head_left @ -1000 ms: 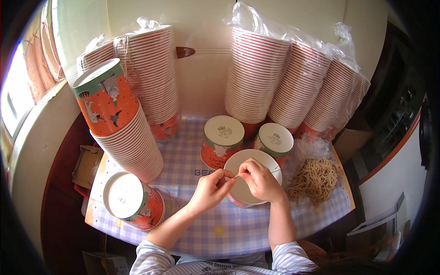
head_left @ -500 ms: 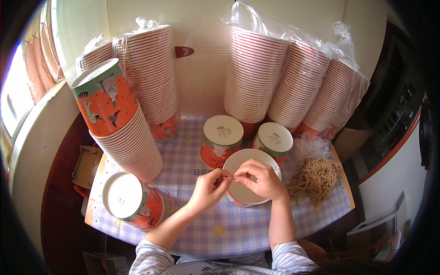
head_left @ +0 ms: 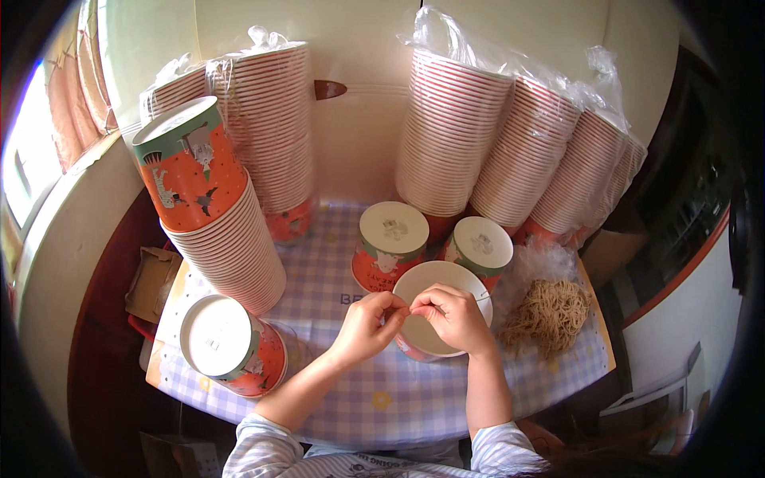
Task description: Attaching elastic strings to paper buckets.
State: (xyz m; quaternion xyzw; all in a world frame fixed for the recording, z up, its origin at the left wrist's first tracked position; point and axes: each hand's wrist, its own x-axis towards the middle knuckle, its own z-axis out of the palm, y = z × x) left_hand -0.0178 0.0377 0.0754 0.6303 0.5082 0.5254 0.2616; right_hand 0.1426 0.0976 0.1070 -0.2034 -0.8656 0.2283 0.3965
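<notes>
Both hands are pinched, fingertip to fingertip, above an open paper bucket (head_left: 443,346) with a white inside. My left hand (head_left: 368,327) comes in from the left, thumb against forefinger. My right hand (head_left: 456,317) meets it over the bucket's mouth, fingers curled down. A thin tan cord is between the fingertips, mostly hidden by them. Near the bucket's right rim a small bit of cord or a hole shows. To the right lies a tangled heap of tan cords (head_left: 551,317), partly in a clear plastic bag (head_left: 538,263).
Two upturned orange-and-green buckets (head_left: 394,229) (head_left: 483,241) stand behind the open one. Another upturned bucket (head_left: 215,334) is at the left front. Tall bucket stacks (head_left: 231,263) (head_left: 454,135) rise at both sides, several wrapped in plastic. A checked tablecloth (head_left: 343,398) covers the table.
My right hand's fingers have curled in closer to my left fingertips, covering the bit of cord seen between them before. The view has shifted slightly; the buckets stand as they did.
</notes>
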